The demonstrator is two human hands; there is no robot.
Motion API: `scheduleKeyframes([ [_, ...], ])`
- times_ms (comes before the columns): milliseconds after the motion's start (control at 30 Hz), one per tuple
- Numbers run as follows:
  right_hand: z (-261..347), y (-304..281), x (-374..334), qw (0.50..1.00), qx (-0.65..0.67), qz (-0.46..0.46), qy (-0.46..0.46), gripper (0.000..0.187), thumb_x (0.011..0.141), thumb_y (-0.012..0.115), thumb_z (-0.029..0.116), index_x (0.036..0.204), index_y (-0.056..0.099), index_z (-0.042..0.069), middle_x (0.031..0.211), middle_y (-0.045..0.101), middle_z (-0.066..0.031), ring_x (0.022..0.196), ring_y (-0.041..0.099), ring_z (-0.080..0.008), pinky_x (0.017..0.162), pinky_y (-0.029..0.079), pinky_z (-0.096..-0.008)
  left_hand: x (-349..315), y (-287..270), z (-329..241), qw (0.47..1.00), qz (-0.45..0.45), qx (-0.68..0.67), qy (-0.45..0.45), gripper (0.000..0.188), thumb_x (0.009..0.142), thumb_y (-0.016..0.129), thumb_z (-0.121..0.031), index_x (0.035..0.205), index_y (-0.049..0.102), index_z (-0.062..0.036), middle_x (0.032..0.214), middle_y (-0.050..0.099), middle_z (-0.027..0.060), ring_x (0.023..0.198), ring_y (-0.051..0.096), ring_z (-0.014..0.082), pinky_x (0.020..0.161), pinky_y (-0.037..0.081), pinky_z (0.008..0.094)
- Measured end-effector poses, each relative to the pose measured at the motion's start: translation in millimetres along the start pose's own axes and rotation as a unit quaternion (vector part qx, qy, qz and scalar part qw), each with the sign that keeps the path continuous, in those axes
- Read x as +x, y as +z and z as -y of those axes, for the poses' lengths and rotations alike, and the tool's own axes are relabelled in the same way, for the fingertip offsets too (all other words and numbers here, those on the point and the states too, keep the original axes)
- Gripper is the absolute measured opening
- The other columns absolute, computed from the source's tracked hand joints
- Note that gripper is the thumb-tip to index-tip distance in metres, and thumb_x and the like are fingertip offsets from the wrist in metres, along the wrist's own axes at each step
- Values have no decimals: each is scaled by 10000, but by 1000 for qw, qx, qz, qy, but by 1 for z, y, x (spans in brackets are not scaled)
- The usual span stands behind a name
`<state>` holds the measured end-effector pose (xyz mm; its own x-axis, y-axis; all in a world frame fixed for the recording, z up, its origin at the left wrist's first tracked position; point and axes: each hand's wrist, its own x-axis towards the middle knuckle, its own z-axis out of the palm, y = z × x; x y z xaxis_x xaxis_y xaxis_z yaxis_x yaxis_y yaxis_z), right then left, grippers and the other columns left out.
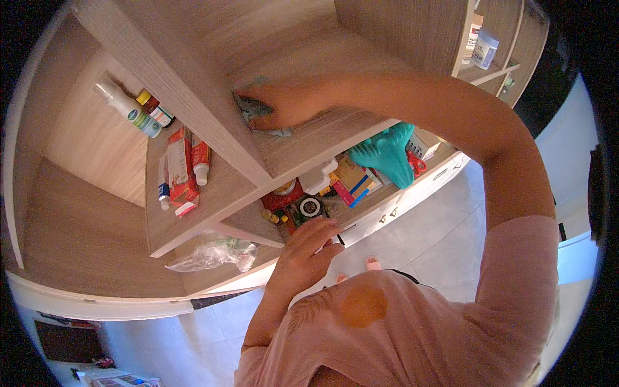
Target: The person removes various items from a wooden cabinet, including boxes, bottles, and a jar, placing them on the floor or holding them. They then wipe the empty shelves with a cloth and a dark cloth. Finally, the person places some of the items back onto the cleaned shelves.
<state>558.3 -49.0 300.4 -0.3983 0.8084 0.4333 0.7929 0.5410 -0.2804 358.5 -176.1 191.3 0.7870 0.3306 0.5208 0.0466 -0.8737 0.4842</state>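
My right hand point(274, 109) reaches deep into the middle shelf compartment. It is closed on a grey-green cloth point(250, 106), pressed against the wooden divider point(187, 84) and the shelf board. Parts of the cloth stick out on both sides of the fingers. Lower down, my left hand point(308, 248) is in front of the lower shelf's edge, its fingers curled. A small reddish and dark bit shows by its fingertips; what it is, I cannot make out. Just beyond those fingers lies a round black-and-white item point(310, 207).
Left compartment: a white spray bottle point(126, 106), a brown bottle point(155, 108), red boxes and tubes point(182, 168). Lower shelf: a clear plastic bag point(216, 253), a white container point(318, 177), a teal plastic piece point(387, 155), red scissors point(418, 164). Jars point(485, 51) stand far right.
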Motion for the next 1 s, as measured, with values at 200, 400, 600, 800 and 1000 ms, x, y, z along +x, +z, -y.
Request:
scheduleKeyframes([
  [200,-59,1,44,990,-93,62,83,393,823,456,232,1092,456,-55,954,554,-266,908,540,-403,790,432,-456,-7,-3,-11,999,13,39,27,152,702,631,-43,849,594,-34,999,581,107,963,544,308,832,444,401],
  [400,-15,-4,26,990,-91,77,70,344,812,445,178,1045,485,-71,939,556,-268,865,552,-403,757,443,-465,-38,-1,-11,999,9,41,-7,127,680,605,12,782,586,-61,1006,582,91,980,543,288,844,436,403],
  [600,63,-22,-69,990,-113,71,-41,337,840,399,162,1073,493,-63,1081,501,-275,1022,495,-370,879,402,-419,-19,19,-16,995,91,-19,42,132,648,612,-39,775,578,-38,965,572,91,957,537,280,847,436,385],
  [800,9,-66,-134,930,-336,144,23,357,905,334,196,1125,470,-50,1239,409,-236,1183,370,-339,1009,293,-370,-20,18,-21,989,115,-24,88,92,695,579,-27,777,581,-69,946,587,85,931,542,277,880,407,406],
  [1000,-24,-107,-128,805,-432,334,233,316,871,392,177,1006,523,-77,1270,378,-225,1129,422,-328,914,370,-391,-62,-1,-15,993,115,0,31,170,644,585,-8,806,592,-61,941,581,94,943,542,272,894,410,414],
])
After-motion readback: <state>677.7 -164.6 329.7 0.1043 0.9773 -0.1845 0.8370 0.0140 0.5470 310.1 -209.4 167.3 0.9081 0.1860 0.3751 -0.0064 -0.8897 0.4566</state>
